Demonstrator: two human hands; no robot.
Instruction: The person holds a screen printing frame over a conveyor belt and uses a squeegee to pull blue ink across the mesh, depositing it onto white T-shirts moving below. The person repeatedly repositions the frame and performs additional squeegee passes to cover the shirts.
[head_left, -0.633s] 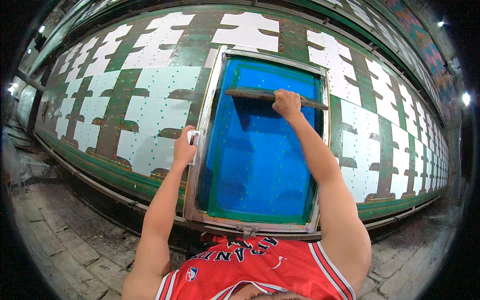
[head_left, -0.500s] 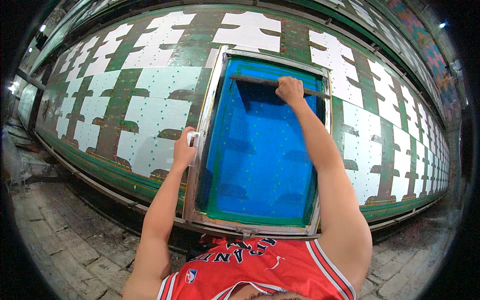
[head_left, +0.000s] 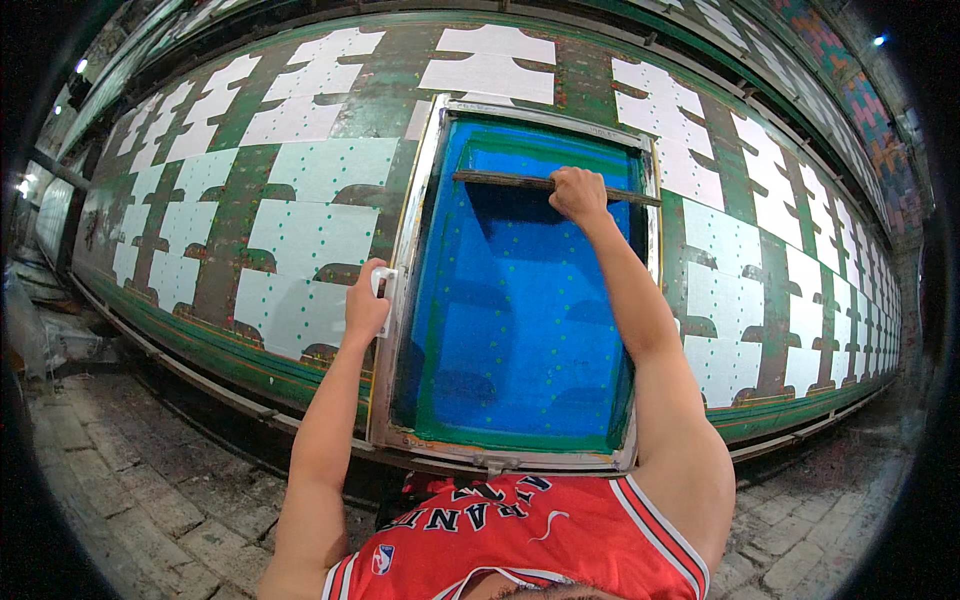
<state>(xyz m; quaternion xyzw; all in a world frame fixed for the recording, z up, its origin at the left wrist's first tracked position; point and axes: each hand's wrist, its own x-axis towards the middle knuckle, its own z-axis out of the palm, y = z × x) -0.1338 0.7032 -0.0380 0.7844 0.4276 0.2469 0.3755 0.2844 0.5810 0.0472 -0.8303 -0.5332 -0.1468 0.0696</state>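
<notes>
A screen-printing frame (head_left: 408, 232) with a pale metal border and blue mesh (head_left: 500, 340) lies flat in front of me. My right hand (head_left: 579, 194) is closed around the middle of a long dark squeegee (head_left: 500, 181), which spans the far part of the mesh from side to side. A dark shadow falls on the mesh just on the near side of it. At the frame's left edge, my left hand (head_left: 368, 299) is wrapped round a white handle (head_left: 381, 283). Rows of small green dots show on the blue mesh.
Beneath the frame stretches a long green printing table (head_left: 220, 270). White cut fabric pieces lie in rows on it, left (head_left: 310, 235) and right (head_left: 722, 330), many with green dots. A metal rail (head_left: 200, 370) follows its near edge. Grey paving (head_left: 150, 480) lies below; another table (head_left: 740, 30) stands beyond.
My right hand has drawn the squeegee a short way toward me, baring more blue mesh beyond it. My left hand stays on the white handle.
</notes>
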